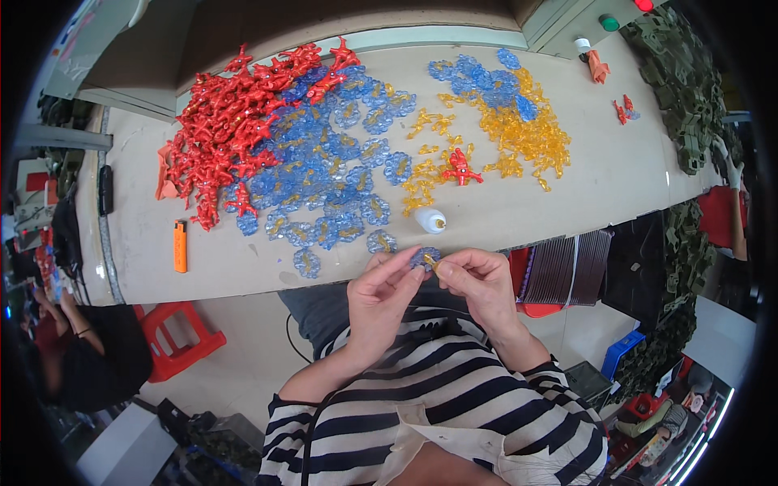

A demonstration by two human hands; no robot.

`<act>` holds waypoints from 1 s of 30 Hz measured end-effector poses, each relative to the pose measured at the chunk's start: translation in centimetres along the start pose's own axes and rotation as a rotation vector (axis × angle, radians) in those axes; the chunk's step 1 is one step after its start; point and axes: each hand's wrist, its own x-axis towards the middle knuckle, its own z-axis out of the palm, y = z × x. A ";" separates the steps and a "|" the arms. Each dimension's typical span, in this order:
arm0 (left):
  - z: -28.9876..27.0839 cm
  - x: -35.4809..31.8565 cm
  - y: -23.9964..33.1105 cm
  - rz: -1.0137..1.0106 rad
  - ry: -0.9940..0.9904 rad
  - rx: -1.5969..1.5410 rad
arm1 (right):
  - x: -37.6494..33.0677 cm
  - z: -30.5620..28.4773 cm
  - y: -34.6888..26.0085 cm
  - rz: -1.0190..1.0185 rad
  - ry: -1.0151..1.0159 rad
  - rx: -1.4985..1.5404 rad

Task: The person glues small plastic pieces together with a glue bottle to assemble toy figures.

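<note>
Close to the table's front edge, my left hand (379, 296) pinches a translucent blue plastic piece with a scalloped rim (424, 257). Against it, my right hand (480, 285) holds a small translucent yellow plastic piece (438, 267) between thumb and forefinger; the fingers partly hide where the two meet. Just beyond lies a white bottle with a narrow tip (429, 219). Similar blue pieces with yellow centres (316, 178) spread to the left, beside a heap of red plastic figures (231, 121). To the right are loose yellow pieces (527, 125) and one red figure (460, 167).
An orange lighter (180, 246) lies at the table's left. Loose blue pieces (474, 77) sit at the back right. Dark green plastic parts (677, 89) are piled beyond the right edge. A red stool (180, 340) stands at lower left, near another person's arm (81, 324).
</note>
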 end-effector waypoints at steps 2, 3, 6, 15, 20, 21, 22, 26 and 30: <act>-0.1 0.1 -0.1 -0.005 -0.015 -0.032 | 0.1 0.0 0.0 0.008 0.006 0.000; -0.2 0.2 -0.1 -0.010 -0.033 -0.064 | 0.2 -0.1 -0.1 0.001 0.000 -0.012; -0.5 0.3 0.0 -0.023 -0.041 -0.046 | 0.1 -0.1 0.1 -0.035 0.001 -0.060; -0.4 0.5 0.9 -0.122 -0.034 -0.101 | -0.7 0.6 -0.4 -0.104 -0.027 -0.130; -0.6 0.5 0.9 -0.185 -0.022 -0.146 | -0.4 0.9 -1.0 -0.552 0.041 -0.685; -0.6 0.4 0.9 -0.194 -0.019 -0.148 | 0.0 0.7 -0.8 -0.743 0.024 -0.797; -0.6 0.4 0.9 -0.194 -0.018 -0.149 | 0.2 0.6 -0.5 -0.935 0.005 -0.907; -0.5 0.3 1.1 -0.242 -0.010 -0.180 | 0.5 0.0 -0.1 -1.000 0.008 -0.952; -0.8 0.2 1.3 -0.265 -0.053 -0.237 | 0.8 -0.4 -0.4 -0.872 -0.046 -0.836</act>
